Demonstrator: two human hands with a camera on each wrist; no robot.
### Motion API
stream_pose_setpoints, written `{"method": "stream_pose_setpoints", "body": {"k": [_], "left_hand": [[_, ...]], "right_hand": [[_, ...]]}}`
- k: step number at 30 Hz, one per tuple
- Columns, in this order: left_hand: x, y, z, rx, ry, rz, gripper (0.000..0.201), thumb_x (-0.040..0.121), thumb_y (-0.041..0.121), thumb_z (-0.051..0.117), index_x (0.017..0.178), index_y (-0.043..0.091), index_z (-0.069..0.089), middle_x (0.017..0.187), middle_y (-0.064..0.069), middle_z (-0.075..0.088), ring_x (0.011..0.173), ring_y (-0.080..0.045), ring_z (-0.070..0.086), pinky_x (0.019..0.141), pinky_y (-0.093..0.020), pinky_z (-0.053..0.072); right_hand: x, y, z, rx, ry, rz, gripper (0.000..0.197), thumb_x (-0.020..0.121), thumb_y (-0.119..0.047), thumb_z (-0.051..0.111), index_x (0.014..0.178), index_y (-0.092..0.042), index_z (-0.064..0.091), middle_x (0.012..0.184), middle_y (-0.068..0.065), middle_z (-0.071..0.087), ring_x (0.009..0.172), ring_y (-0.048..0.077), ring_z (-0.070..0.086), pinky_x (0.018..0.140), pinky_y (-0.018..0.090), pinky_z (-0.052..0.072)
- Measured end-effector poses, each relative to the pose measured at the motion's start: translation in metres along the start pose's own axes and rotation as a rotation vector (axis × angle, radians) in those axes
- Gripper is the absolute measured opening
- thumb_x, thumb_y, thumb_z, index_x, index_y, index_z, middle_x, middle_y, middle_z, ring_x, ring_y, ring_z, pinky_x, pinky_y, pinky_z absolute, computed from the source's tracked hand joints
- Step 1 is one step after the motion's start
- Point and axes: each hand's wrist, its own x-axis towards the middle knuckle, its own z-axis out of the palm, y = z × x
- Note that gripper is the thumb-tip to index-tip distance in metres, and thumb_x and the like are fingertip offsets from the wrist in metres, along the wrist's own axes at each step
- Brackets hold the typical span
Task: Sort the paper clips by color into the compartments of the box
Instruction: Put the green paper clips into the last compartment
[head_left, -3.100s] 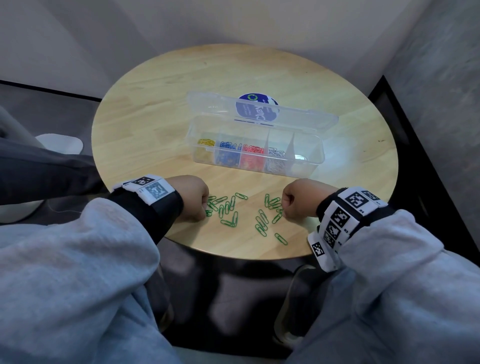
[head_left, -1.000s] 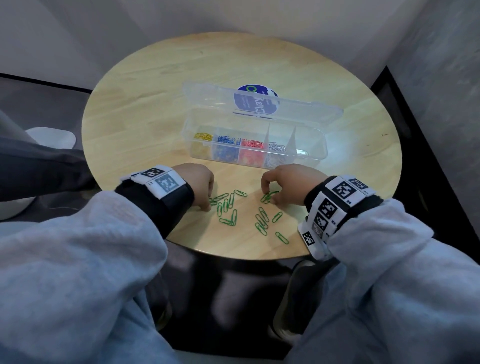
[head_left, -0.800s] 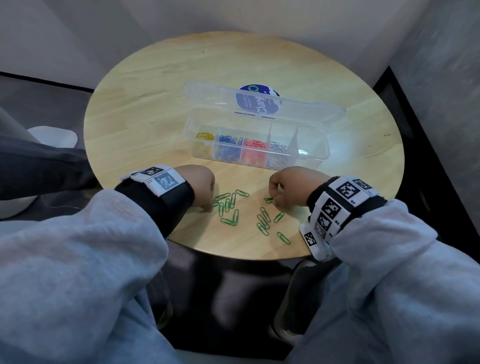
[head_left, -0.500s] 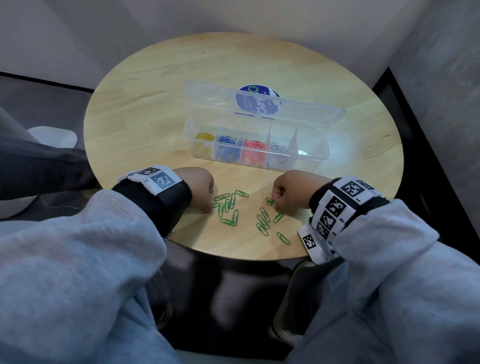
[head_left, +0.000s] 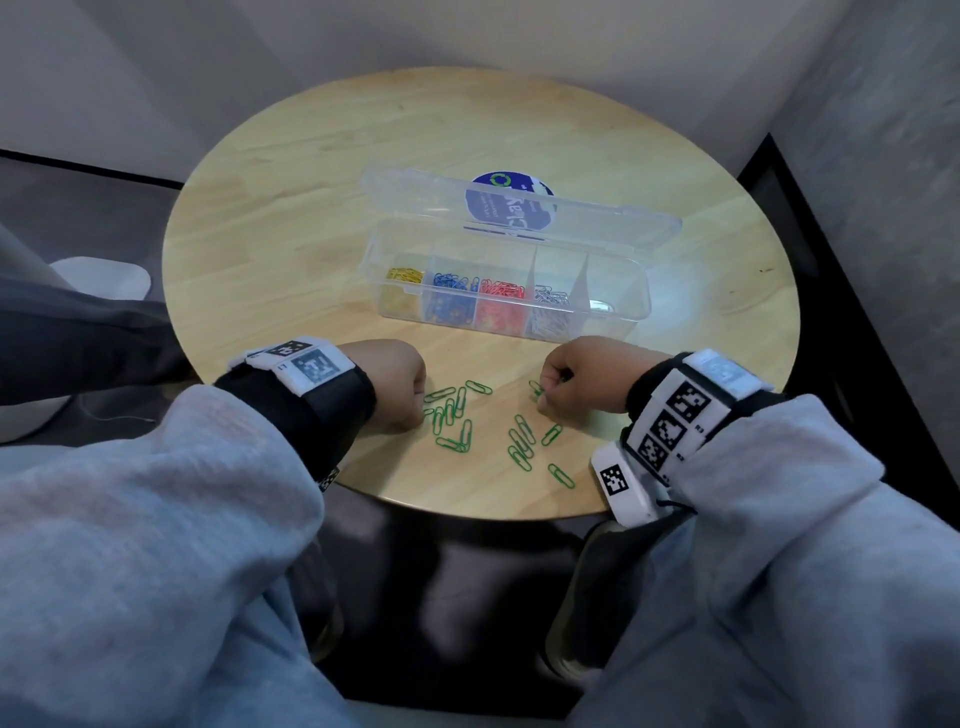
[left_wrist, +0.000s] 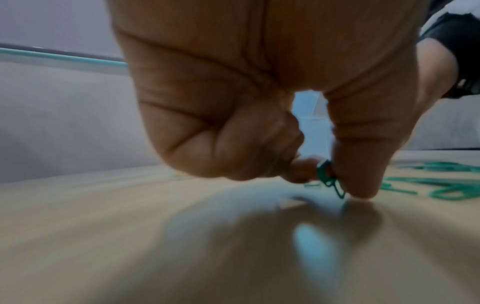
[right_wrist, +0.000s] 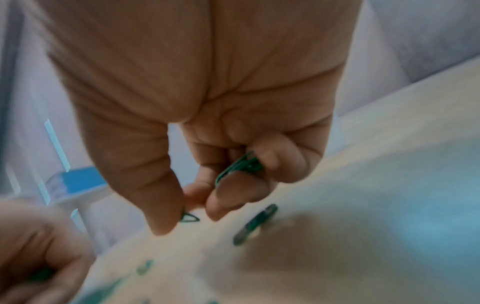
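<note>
Several green paper clips lie loose on the round wooden table between my hands. My left hand is curled at their left edge and pinches a green clip between thumb and fingertip against the tabletop. My right hand is curled on the right, with a few green clips tucked under its bent fingers while thumb and forefinger pinch another clip. Behind them stands the clear box, lid open, holding yellow, blue, red and silver clips in separate compartments; the rightmost compartment looks empty.
The box's open lid carries a round blue sticker and leans back toward the far side. A white object sits off the table at the left. Walls close in behind and to the right of the table.
My right hand drew its fingers in from a spread reach into a curled grip on green clips and shifted slightly right. The left hand stayed curled at the left of the pile.
</note>
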Motion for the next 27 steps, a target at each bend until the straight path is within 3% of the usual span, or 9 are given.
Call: {"method": "stream_pose_setpoints", "body": {"k": [3, 5, 8, 12, 19, 24, 27], "left_hand": [[0.002, -0.010, -0.008, -0.204, -0.020, 0.026, 0.013, 0.082, 0.023, 0.059, 0.069, 0.020, 0.057, 0.069, 0.005, 0.057, 0.064, -0.014, 0.051, 0.062, -0.022, 0.040], [0.002, -0.014, -0.014, -0.593, -0.077, 0.029, 0.022, 0.086, 0.015, 0.059, 0.065, 0.017, 0.052, 0.066, -0.001, 0.054, 0.057, -0.015, 0.050, 0.060, -0.023, 0.046], [-0.002, -0.015, -0.022, -1.100, -0.095, 0.003, 0.028, 0.089, 0.000, 0.044, 0.065, 0.013, 0.044, 0.062, -0.005, 0.050, 0.047, -0.014, 0.048, 0.042, -0.017, 0.047], [-0.008, -0.015, -0.031, -1.469, -0.167, 0.067, 0.014, 0.062, 0.005, 0.043, 0.059, 0.017, 0.037, 0.052, -0.002, 0.049, 0.038, -0.010, 0.045, 0.033, -0.011, 0.034], [-0.011, -0.015, -0.033, -1.633, -0.137, 0.089, 0.017, 0.055, 0.002, 0.037, 0.058, 0.017, 0.032, 0.052, 0.000, 0.047, 0.038, -0.008, 0.039, 0.031, -0.009, 0.025], [-0.005, -0.015, -0.030, -1.614, -0.099, -0.039, 0.028, 0.087, 0.013, 0.043, 0.062, 0.019, 0.034, 0.053, 0.002, 0.043, 0.036, -0.006, 0.033, 0.029, -0.008, 0.016], [0.001, -0.013, -0.026, -1.584, -0.074, -0.124, 0.029, 0.090, 0.013, 0.049, 0.065, 0.018, 0.036, 0.047, 0.004, 0.042, 0.033, -0.003, 0.031, 0.027, -0.008, 0.017]], "right_hand": [[-0.002, 0.009, -0.012, 0.255, 0.003, 0.005, 0.015, 0.084, -0.016, 0.064, 0.070, -0.018, 0.057, 0.067, -0.006, 0.059, 0.055, 0.009, 0.048, 0.059, 0.020, 0.041], [-0.002, 0.015, -0.016, 0.525, -0.015, 0.014, 0.022, 0.083, -0.007, 0.065, 0.066, -0.015, 0.055, 0.061, -0.002, 0.059, 0.051, 0.009, 0.048, 0.056, 0.019, 0.043], [-0.001, 0.018, -0.014, 0.902, -0.027, 0.011, 0.030, 0.083, 0.010, 0.058, 0.062, -0.009, 0.049, 0.056, 0.002, 0.061, 0.047, 0.007, 0.054, 0.048, 0.015, 0.045], [0.000, 0.015, -0.010, 1.152, -0.062, -0.036, 0.033, 0.084, 0.017, 0.051, 0.063, -0.007, 0.045, 0.054, 0.005, 0.062, 0.046, 0.009, 0.058, 0.044, 0.014, 0.046], [0.001, 0.013, -0.005, 1.327, -0.088, 0.064, 0.029, 0.089, 0.010, 0.039, 0.087, -0.006, 0.062, 0.058, 0.003, 0.052, 0.043, 0.006, 0.051, 0.043, 0.013, 0.044], [0.002, 0.012, -0.002, 1.365, -0.112, 0.143, 0.031, 0.087, 0.006, 0.028, 0.072, -0.007, 0.051, 0.066, 0.006, 0.042, 0.043, 0.009, 0.049, 0.040, 0.015, 0.043], [0.002, 0.010, -0.003, 1.404, -0.110, 0.153, 0.026, 0.088, 0.003, 0.031, 0.070, -0.009, 0.045, 0.067, 0.005, 0.042, 0.047, 0.012, 0.050, 0.040, 0.016, 0.044]]}}
